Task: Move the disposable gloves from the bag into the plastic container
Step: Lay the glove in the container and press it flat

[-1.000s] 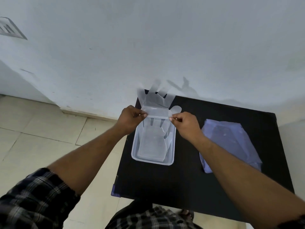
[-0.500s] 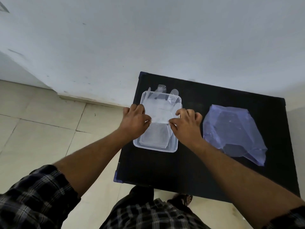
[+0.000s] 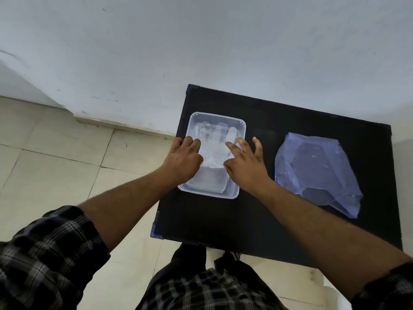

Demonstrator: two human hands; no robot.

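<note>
A clear rectangular plastic container (image 3: 242,126) sits on the left part of the black table (image 3: 263,215). A translucent disposable glove (image 3: 213,142) lies flat inside it, fingers pointing to the far end. My left hand (image 3: 183,159) rests on the container's left side, fingers bent onto the glove's edge. My right hand (image 3: 244,162) is on the right side, fingers spread, fingertips touching the glove. A crumpled bluish plastic bag (image 3: 317,173) lies on the table to the right, apart from both hands.
The table stands against a white wall (image 3: 201,52). Beige floor tiles (image 3: 55,164) lie to the left. The table's near left corner (image 3: 156,231) juts toward my legs.
The glove went from held up above the container to lying flat inside it. Both hands came down with it, and my right fingers have spread apart.
</note>
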